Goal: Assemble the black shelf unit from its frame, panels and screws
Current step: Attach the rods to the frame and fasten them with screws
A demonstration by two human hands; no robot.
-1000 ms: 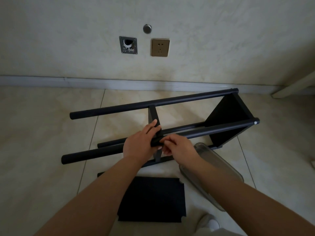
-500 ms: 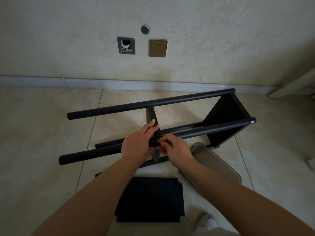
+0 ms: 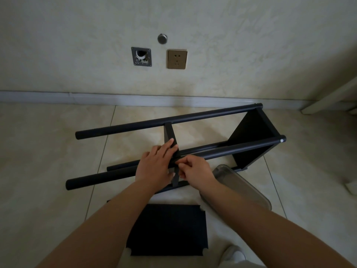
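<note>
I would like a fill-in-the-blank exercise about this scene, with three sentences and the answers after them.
1. The black shelf frame of round tubes lies on its ____ on the tiled floor.
2. The loose flat black panel lies on the floor ____ both forearms.
3. The left hand rests on the near tube; the right hand pinches something at the ____ panel.

Answers: side; between; middle

Floor point(image 3: 48, 151): pale glossy tiles meeting a wall skirting.
On it: black shelf frame point(image 3: 173, 120) on its side; loose black panel point(image 3: 168, 229); clear plastic tub point(image 3: 241, 186).
</note>
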